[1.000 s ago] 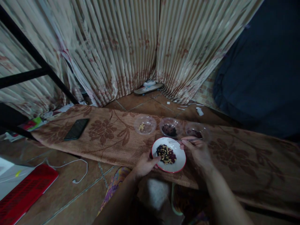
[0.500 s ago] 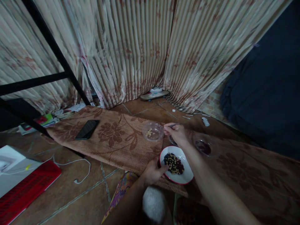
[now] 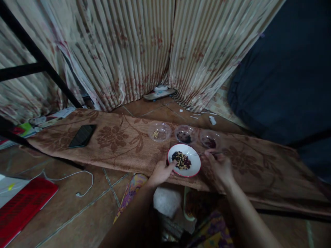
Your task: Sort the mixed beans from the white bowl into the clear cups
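The right hand [image 3: 221, 168] has swung back from the clear bowls to the right side of the white bowl [image 3: 195, 163], uncovering the middle clear bowl [image 3: 192, 130]. Its fingers [image 3: 209, 157] are pinched closed on a thin tool [image 3: 203, 153], whose tips reach over the white bowl's right rim; whether they grip a grain is too small to tell. The left hand [image 3: 160, 173] keeps the white bowl by its left rim, thumb over the edge and the other fingers mostly hidden below. Mixed black, yellow and dark red grains [image 3: 182, 161] lie in it, near the tabletop's [image 3: 139, 158] front edge. Just beyond stand the left clear bowl [image 3: 165, 137] with yellow grains [image 3: 155, 134], the middle one with black, and the right clear bowl [image 3: 216, 137] with dark red.
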